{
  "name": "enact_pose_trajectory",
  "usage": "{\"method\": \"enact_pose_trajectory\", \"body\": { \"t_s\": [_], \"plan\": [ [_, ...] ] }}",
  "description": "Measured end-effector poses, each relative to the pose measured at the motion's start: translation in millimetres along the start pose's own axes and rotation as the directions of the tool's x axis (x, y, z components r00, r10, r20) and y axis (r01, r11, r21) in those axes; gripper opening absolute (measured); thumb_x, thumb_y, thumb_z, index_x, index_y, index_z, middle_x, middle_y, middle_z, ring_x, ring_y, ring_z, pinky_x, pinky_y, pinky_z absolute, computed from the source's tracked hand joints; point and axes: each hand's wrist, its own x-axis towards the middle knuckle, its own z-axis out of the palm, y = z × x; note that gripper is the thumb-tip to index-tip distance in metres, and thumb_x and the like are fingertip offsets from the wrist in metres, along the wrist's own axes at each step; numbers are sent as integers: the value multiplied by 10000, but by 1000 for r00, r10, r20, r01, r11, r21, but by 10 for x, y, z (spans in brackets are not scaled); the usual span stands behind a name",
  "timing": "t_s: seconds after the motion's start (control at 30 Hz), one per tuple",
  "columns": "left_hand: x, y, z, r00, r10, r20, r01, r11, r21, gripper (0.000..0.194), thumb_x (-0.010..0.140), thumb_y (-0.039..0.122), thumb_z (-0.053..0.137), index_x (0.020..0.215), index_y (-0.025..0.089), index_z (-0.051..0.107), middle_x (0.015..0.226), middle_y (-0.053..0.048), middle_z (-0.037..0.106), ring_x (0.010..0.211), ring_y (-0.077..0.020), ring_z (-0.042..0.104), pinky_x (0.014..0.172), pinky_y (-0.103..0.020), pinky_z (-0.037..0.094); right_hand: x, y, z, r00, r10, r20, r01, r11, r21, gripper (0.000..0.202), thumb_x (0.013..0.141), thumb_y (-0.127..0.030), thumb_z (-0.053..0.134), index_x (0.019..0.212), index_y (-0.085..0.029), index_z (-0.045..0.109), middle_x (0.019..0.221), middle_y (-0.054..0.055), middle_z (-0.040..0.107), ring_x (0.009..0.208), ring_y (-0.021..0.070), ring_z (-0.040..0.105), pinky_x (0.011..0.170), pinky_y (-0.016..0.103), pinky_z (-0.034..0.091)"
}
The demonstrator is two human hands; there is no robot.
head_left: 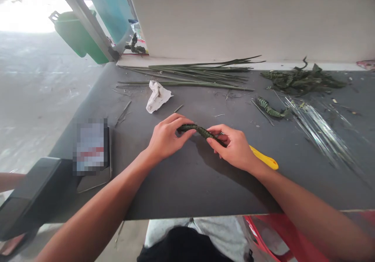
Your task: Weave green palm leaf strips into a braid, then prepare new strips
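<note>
Between my two hands, above the middle of the grey table, runs a dark green woven leaf strip [202, 132]. My left hand [171, 134] pinches its left end between thumb and fingers. Around its right part, the fingers of my right hand [233, 145] are closed, hiding that end. A yellow handle [265, 158] sticks out from behind my right wrist; the rest of that tool is hidden. Farther right lies a second curved green woven piece [271, 109], apart from my hands. Crumpled white paper [158, 97] rests beyond my left hand.
Long green stems [199, 74] lie along the table's back edge. Dark leaves [304, 80] are heaped at the back right, with shiny thin wires [322, 129] in front. A phone [109, 152] and a black device [32, 191] are at left. A green bin [77, 33] stands beyond the table.
</note>
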Motion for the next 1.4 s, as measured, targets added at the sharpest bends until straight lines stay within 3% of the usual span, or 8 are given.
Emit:
{"method": "enact_pose_trajectory", "body": {
  "t_s": [0.2,0.53,0.63,0.83,1.0,1.17,1.27,1.4],
  "plan": [
    [-31,58,44,993,-108,-42,110,992,67,188,874,387,734,957,218,743,904,-1,754,612,-100,601,636,-233,463,-27,10,18,999,37,7,-37,998,60,227,921,-364,666,1090,-213,655,802,9,679,473,96,607,396,211,521],
    [-70,111,100,982,-144,-120,167,964,208,232,847,376,765,1032,241,727,923,32,784,631,-114,667,669,-243,489,-27,4,46,998,54,-23,-52,995,88,233,905,-369,674,1087,-225,659,789,-3,675,512,122,651,452,254,600],
    [-50,94,73,981,-134,-143,164,961,223,256,844,386,768,1050,240,725,952,23,776,593,-104,642,659,-249,496,-19,-28,15,999,48,-20,-48,998,37,290,869,-365,714,1122,-239,648,944,25,724,586,146,700,512,284,623],
    [16,-26,3,971,-110,-213,148,974,173,249,823,333,793,1028,213,718,974,1,749,651,-106,665,625,-226,515,-2,-42,-28,991,-88,-103,62,972,-226,339,816,-211,737,1143,-226,652,1065,47,764,847,212,760,888,401,612],
    [61,-115,-50,969,-31,-246,51,996,76,320,781,296,839,1055,199,706,1050,-19,735,676,-91,670,629,-204,557,36,-9,-42,978,-113,-175,68,967,-244,329,793,-211,775,1107,-204,679,985,49,771,839,204,747,835,368,609],
    [63,-168,-45,969,4,-247,-4,1000,2,347,783,279,839,1084,195,687,1032,-21,722,747,-109,698,644,-203,587,66,-26,-108,986,-82,-143,52,978,-200,307,783,-268,819,1070,-206,727,960,39,781,813,193,737,769,333,611],
    [47,-179,-17,975,27,-221,-24,1000,19,312,819,282,802,1094,197,681,1059,-34,705,770,-114,699,648,-212,598,79,-71,-172,980,-164,-113,129,955,-266,221,856,-236,754,1076,-209,749,977,37,783,807,182,735,751,319,603],
    [29,-172,-2,981,26,-192,-26,1000,5,369,881,277,720,1222,185,616,1227,-94,627,869,-127,704,637,-207,596,113,-136,-372,917,-363,-167,251,849,-464,174,899,-198,699,1059,-206,767,1040,56,779,933,201,734,873,341,574]
  ]
}}
